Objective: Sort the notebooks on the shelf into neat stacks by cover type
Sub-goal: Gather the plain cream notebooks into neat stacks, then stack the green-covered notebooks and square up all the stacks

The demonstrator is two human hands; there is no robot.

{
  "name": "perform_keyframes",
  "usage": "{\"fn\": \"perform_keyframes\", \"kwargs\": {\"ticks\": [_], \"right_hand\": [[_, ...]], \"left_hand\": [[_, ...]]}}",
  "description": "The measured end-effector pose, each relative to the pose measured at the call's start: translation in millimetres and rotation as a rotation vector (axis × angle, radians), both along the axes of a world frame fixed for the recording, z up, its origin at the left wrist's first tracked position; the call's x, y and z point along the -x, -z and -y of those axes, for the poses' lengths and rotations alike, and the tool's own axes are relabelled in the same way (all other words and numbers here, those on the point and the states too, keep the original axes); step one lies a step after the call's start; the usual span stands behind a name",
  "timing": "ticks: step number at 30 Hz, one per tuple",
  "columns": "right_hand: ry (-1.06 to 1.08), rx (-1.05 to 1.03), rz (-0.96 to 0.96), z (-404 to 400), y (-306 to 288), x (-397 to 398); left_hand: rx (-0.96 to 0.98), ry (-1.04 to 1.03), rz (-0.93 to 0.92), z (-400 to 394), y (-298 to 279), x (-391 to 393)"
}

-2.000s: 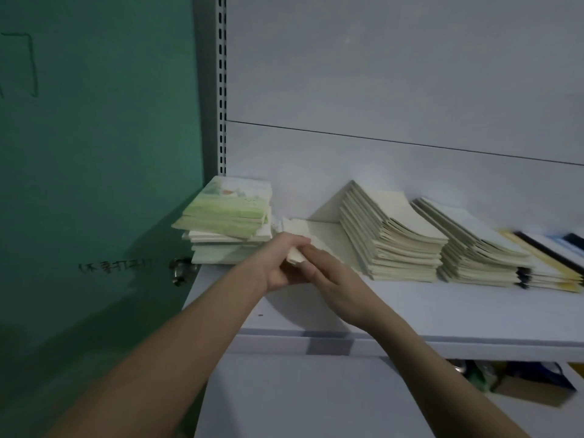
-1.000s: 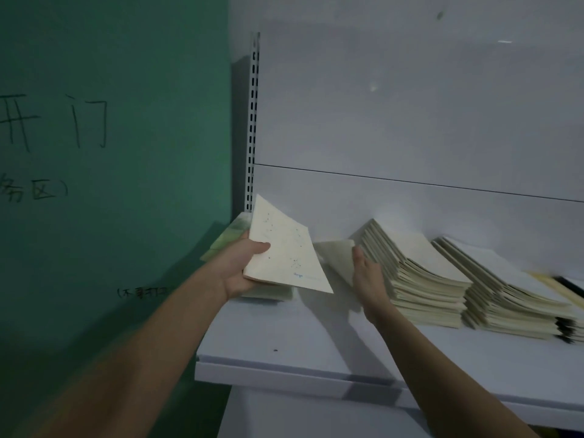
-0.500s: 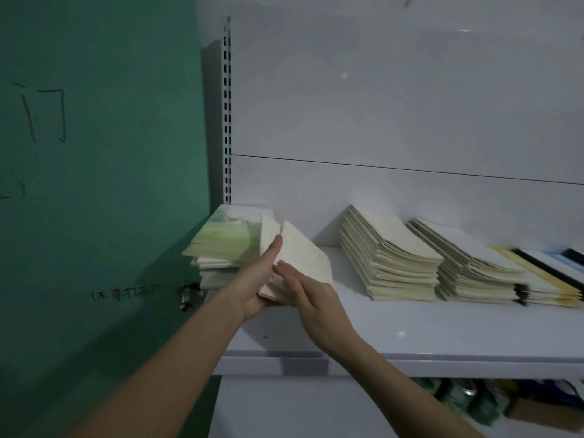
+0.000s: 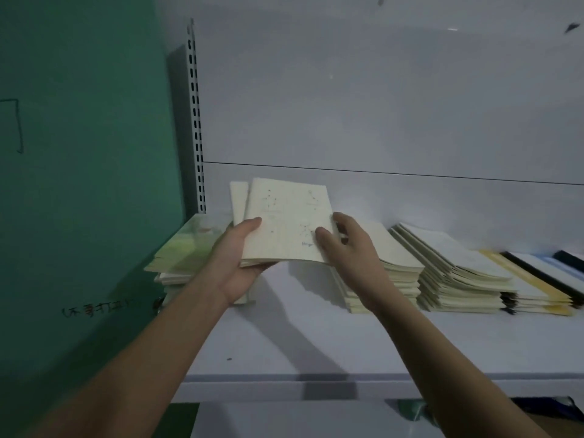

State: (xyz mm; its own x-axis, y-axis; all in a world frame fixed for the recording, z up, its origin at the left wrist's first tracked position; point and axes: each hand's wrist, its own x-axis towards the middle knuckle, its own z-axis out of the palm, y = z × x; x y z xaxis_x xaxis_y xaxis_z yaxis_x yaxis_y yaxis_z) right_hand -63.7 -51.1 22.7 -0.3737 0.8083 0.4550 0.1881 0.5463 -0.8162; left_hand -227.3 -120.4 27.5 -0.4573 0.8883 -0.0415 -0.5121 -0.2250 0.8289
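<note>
A small bundle of cream notebooks [image 4: 286,222] with faint star-line drawings on the top cover is held up above the white shelf [image 4: 316,343]. My left hand [image 4: 235,260] grips its lower left corner, thumb on top. My right hand [image 4: 347,248] pinches its right edge with thumb and fingers. A second cream notebook pokes out behind on the left. Behind my left hand lies a green-covered stack [image 4: 180,251]. To the right sit two cream stacks, one [image 4: 395,263] partly hidden by my right hand and one [image 4: 458,273] beside it.
A yellow, black and blue-covered pile [image 4: 543,279] lies at the far right. A green wall [image 4: 79,184] with black writing bounds the left, next to the slotted upright [image 4: 196,121]. The white back panel rises behind. Dark items show under the shelf.
The cream notebooks have come up from low near the shelf and now face me. My right hand has shifted from under the bundle to its right edge.
</note>
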Motion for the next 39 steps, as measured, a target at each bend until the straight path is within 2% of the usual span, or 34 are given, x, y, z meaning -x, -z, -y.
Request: {"fn": "perform_keyframes", "kwargs": {"ticks": [2,5,11,13,20,25,29,31,35,39], "right_hand": [[-0.078,0.107,-0.081,-18.3,-7.6,-10.2],[-0.080,0.208,-0.142,-52.6,-12.8,-33.8],[0.015,0.335,0.006,-128.1,-13.2,-82.8],[0.038,0.306,0.098,-150.4,-8.9,-94.0],[0.057,0.105,0.456,-183.6,20.8,-103.8],[0.045,0.034,0.591,-199.4,49.7,-97.8],[-0.023,-0.022,0.768,-206.3,30.5,-97.5],[-0.018,-0.067,0.746,-205.4,8.4,-93.0],[-0.108,-0.165,0.542,-189.4,-34.7,-62.3],[-0.205,-0.248,0.464,-155.9,-49.7,-11.0]], "left_hand": [[0.004,0.015,-0.004,-14.2,-11.5,-16.2],[0.039,0.031,-0.047,-45.0,-20.2,-42.6],[0.103,-0.093,-0.267,-119.5,-12.9,-91.3],[0.129,-0.139,-0.316,-136.8,-5.2,-102.2],[0.316,-0.182,-0.686,-166.9,23.7,-107.2],[0.369,-0.163,-0.716,-171.6,33.5,-109.8],[0.409,-0.146,-0.751,-176.4,24.5,-104.4],[0.456,-0.195,-0.852,-172.8,9.1,-93.5],[0.451,-0.279,-1.109,-149.1,-26.4,-59.1],[0.557,-0.322,-1.268,-112.3,-31.1,-13.9]]}}
